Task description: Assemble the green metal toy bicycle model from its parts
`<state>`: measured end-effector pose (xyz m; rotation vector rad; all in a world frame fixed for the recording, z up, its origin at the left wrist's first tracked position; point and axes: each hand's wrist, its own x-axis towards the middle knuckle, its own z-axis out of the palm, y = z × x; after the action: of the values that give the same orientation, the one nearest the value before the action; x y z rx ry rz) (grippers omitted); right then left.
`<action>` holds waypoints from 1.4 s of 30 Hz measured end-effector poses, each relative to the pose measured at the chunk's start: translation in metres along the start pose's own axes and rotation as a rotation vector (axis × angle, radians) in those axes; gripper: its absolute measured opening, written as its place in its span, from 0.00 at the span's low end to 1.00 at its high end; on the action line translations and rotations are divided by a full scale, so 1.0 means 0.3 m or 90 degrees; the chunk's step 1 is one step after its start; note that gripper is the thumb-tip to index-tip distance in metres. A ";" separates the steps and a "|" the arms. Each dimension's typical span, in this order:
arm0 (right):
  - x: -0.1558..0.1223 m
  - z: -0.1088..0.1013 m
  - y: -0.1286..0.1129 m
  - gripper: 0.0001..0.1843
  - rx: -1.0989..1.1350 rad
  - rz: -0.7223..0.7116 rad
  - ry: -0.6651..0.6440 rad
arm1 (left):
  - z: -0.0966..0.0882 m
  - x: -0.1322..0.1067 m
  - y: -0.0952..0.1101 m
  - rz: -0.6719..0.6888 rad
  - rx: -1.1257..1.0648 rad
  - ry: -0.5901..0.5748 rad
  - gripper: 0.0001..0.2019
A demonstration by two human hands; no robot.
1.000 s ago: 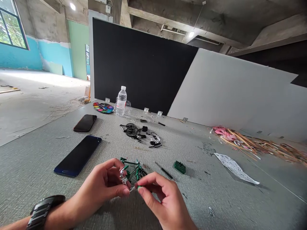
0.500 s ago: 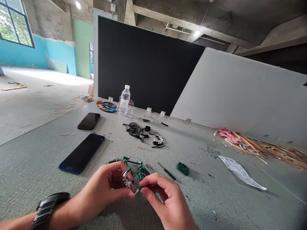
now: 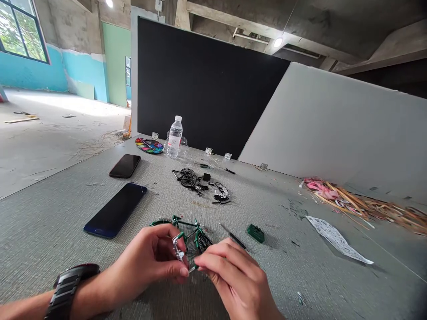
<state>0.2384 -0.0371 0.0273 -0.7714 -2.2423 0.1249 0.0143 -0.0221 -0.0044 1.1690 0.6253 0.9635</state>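
Observation:
My left hand (image 3: pixel 150 258), with a black watch on its wrist, pinches a small silver handlebar with green grips (image 3: pixel 179 249). The fingers of my right hand (image 3: pixel 238 275) close round the green grip at the handlebar's lower end. Just beyond both hands lies a green model bicycle (image 3: pixel 187 229), partly hidden by them. To its right are a thin dark screwdriver-like tool (image 3: pixel 236 239) and a green box-shaped part (image 3: pixel 255 233).
Two phones, one blue-edged (image 3: pixel 116 209) and one black (image 3: pixel 125 166), lie on the left. Black model bicycle parts (image 3: pixel 187 177) are spread farther back. Behind them stand a water bottle (image 3: pixel 174 140) and a paint palette (image 3: pixel 149 146). A printed sheet (image 3: pixel 336 238) and wood strips (image 3: pixel 353 204) lie right.
My right hand has rolled over at the grip, so more of the backs of its fingers shows. My left hand keeps hold of the handlebar; the view has shifted slightly.

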 end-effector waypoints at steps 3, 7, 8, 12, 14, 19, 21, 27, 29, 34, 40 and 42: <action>0.006 -0.029 -0.011 0.17 -0.073 -0.058 -0.030 | 0.003 -0.002 0.000 -0.003 -0.014 -0.018 0.16; 0.015 -0.062 -0.023 0.17 -0.142 -0.103 -0.087 | 0.009 -0.005 0.010 -0.033 -0.015 -0.027 0.17; 0.017 -0.066 -0.027 0.17 -0.156 -0.117 -0.092 | 0.010 -0.005 0.013 -0.046 -0.016 -0.027 0.17; 0.031 -0.072 -0.044 0.18 -0.204 -0.160 -0.092 | 0.009 -0.007 0.015 -0.074 -0.021 -0.032 0.18; 0.035 -0.072 -0.049 0.18 -0.214 -0.165 -0.101 | 0.008 -0.009 0.012 -0.072 -0.021 -0.035 0.18; 0.016 -0.049 -0.037 0.18 -0.187 -0.148 -0.134 | 0.016 -0.010 0.009 -0.070 -0.047 -0.043 0.19; -0.001 -0.022 -0.027 0.17 -0.163 -0.134 -0.133 | 0.017 -0.008 0.011 -0.064 -0.061 -0.043 0.19; -0.011 0.071 -0.001 0.12 -0.009 0.063 0.044 | -0.005 0.009 0.020 0.009 -0.037 0.001 0.16; 0.000 0.082 -0.003 0.05 0.027 0.109 0.097 | -0.014 0.012 0.020 0.025 -0.013 0.016 0.15; 0.013 0.078 -0.026 0.13 0.044 0.109 0.132 | -0.013 0.009 0.015 0.054 0.034 0.029 0.15; 0.001 0.074 -0.033 0.08 0.032 0.105 0.145 | 0.006 -0.001 0.023 0.027 0.051 0.014 0.14; 0.002 0.071 -0.030 0.08 0.033 0.076 0.142 | 0.009 -0.003 0.028 0.014 0.052 0.008 0.13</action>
<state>0.2191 -0.0411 0.0153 -0.8486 -1.9758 0.1465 0.0135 -0.0235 0.0044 1.2453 0.6681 0.9724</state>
